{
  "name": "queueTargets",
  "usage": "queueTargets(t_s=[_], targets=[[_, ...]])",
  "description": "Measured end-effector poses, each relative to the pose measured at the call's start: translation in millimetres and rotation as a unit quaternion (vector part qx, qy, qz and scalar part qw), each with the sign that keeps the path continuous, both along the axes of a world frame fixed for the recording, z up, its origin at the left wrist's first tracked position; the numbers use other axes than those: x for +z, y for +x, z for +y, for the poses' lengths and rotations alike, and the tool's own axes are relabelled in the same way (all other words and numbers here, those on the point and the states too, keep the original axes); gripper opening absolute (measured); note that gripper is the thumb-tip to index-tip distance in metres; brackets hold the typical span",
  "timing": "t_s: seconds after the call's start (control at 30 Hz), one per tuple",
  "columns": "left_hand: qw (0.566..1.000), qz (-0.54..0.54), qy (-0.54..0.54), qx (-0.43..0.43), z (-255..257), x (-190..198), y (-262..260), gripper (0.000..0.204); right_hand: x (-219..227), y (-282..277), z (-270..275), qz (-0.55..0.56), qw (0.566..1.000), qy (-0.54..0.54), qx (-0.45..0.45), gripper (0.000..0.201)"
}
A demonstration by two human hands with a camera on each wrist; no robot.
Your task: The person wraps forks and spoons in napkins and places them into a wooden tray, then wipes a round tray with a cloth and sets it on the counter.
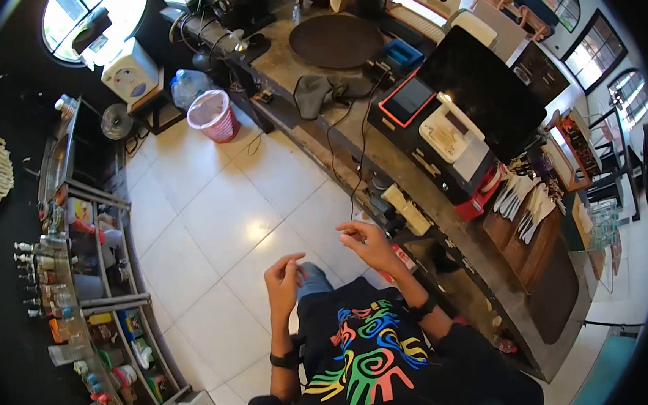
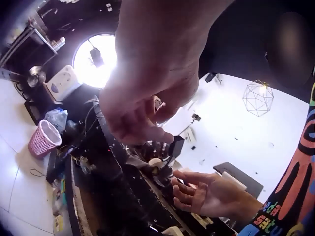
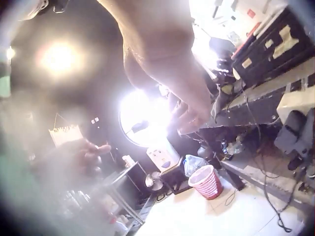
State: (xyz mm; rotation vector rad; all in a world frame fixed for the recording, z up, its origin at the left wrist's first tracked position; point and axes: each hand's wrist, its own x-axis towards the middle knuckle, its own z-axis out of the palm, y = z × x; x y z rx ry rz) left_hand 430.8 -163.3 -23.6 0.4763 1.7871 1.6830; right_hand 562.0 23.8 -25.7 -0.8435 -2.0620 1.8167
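Both hands are raised in front of the person's body, apart from each other, with nothing in them. In the head view the left hand [image 1: 285,283] is at the lower middle, its fingers loosely bent. The right hand [image 1: 368,245] hovers to its right, beside the counter's edge, with relaxed fingers. The left wrist view shows the left hand [image 2: 140,110] large from above and the right hand [image 2: 209,195] with fingers spread loosely. Bright light washes over the right hand [image 3: 170,88] in the right wrist view, where the left hand [image 3: 76,160] appears blurred.
A long counter [image 1: 447,216] runs along the right, bearing a tablet [image 1: 408,100], a round dark tray [image 1: 335,40] and wrapped cutlery [image 1: 526,202]. Shelves of bottles [image 1: 56,277] line the left. A red-and-white waste basket [image 1: 213,116] stands on the tiled floor [image 1: 210,211].
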Motion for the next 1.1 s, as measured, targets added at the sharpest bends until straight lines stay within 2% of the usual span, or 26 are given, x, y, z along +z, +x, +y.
queueTargets(t_s=[0.07, 0.13, 0.2, 0.27, 0.33, 0.37, 0.43, 0.47, 0.53, 0.57, 0.63, 0.67, 0.7, 0.73, 0.77, 0.8, 0.87, 0.9, 0.93, 0.97, 1.0, 1.07, 1.1], targets=[[1.000, -0.017, 0.001, 0.022, -8.3, 0.3, -25.5, 0.027, -12.1, -44.4, 22.3, 0.018, 1.000, 0.010, -0.008, 0.027], [0.999, -0.021, -0.009, 0.036, -16.0, -5.7, -59.1, 0.027, -33.8, -92.8, 44.9, 0.062, 0.996, 0.011, -0.060, 0.036], [0.998, -0.032, -0.029, 0.046, -26.0, -10.1, -100.1, 0.027, -96.3, -148.6, 87.4, 0.149, 0.971, 0.110, -0.148, 0.049], [0.997, -0.011, -0.053, 0.046, -30.6, -9.3, -145.2, 0.028, -57.3, -193.6, 116.7, 0.045, 0.970, 0.045, -0.235, 0.056], [0.998, -0.004, -0.051, 0.031, -41.6, -0.5, -189.6, 0.029, -50.0, -248.6, 150.0, 0.124, 0.912, -0.067, -0.386, 0.060], [0.997, -0.002, -0.068, 0.036, -48.5, 1.6, -211.1, 0.029, -39.5, -273.2, 170.0, 0.134, 0.908, -0.061, -0.392, 0.060], [0.995, 0.005, -0.096, 0.018, -48.2, 15.9, -269.2, 0.030, -30.8, -312.1, 192.7, 0.102, 0.876, -0.095, -0.462, 0.048], [0.995, 0.009, -0.101, 0.005, -47.3, 17.9, -288.2, 0.030, -34.3, -322.6, 198.7, 0.103, 0.869, -0.099, -0.473, 0.048], [0.996, 0.001, -0.089, 0.012, -38.4, 16.9, -321.4, 0.029, -41.1, -340.1, 213.2, 0.035, 0.889, -0.083, -0.448, 0.031], [0.996, 0.003, -0.087, 0.005, -26.5, 12.5, -336.2, 0.029, -39.0, -350.7, 205.9, 0.089, 0.898, 0.003, -0.432, 0.026], [0.997, 0.026, -0.070, -0.006, 4.8, -2.1, -363.7, 0.030, -10.9, -373.3, 175.7, 0.146, 0.931, -0.050, -0.331, 0.029], [0.999, 0.004, -0.044, -0.010, 28.5, -8.7, -372.7, 0.032, 14.1, -373.1, 150.1, 0.121, 0.955, -0.052, -0.268, 0.032], [0.998, -0.041, -0.002, -0.038, 54.2, -11.0, -378.0, 0.042, 6.7, -372.7, 138.8, 0.063, 0.982, -0.059, -0.167, 0.031], [0.991, -0.083, 0.027, -0.102, 80.7, -7.5, -380.9, 0.058, 17.3, -373.7, 120.9, 0.097, 0.990, 0.018, -0.105, 0.030], [0.979, -0.156, 0.057, -0.118, 104.3, -25.0, -385.7, 0.064, 41.4, -374.3, 101.5, 0.157, 0.985, -0.013, -0.065, 0.029], [0.957, -0.210, 0.123, -0.155, 132.5, -30.9, -389.4, 0.061, 49.1, -372.7, 97.5, 0.133, 0.989, -0.053, -0.038, 0.026], [0.906, -0.380, 0.136, -0.125, 169.5, -55.1, -404.4, 0.049, 48.0, -369.7, 112.3, 0.094, 0.991, -0.060, -0.080, 0.025], [0.926, -0.318, 0.164, -0.121, 188.1, -48.2, -407.0, 0.044, 45.7, -366.7, 126.6, 0.096, 0.990, -0.063, -0.084, 0.025], [0.941, -0.254, 0.191, -0.119, 207.0, -40.2, -409.5, 0.040, 43.5, -363.0, 143.7, 0.095, 0.981, -0.027, -0.167, 0.026], [0.939, -0.243, 0.231, -0.072, 224.6, -20.0, -410.5, 0.043, 41.2, -359.5, 158.8, 0.090, 0.964, 0.007, -0.249, 0.026], [0.929, -0.283, 0.239, 0.006, 241.5, -8.5, -418.0, 0.044, 31.4, -359.7, 171.7, 0.101, 0.950, -0.007, -0.294, 0.027], [0.924, -0.292, 0.246, 0.008, 262.8, 28.7, -434.7, 0.052, 20.6, -347.4, 204.8, 0.093, 0.924, -0.025, -0.371, 0.028], [0.940, -0.248, 0.234, -0.005, 275.1, 46.8, -438.5, 0.054, 23.4, -338.3, 227.9, 0.076, 0.912, -0.027, -0.402, 0.029]])
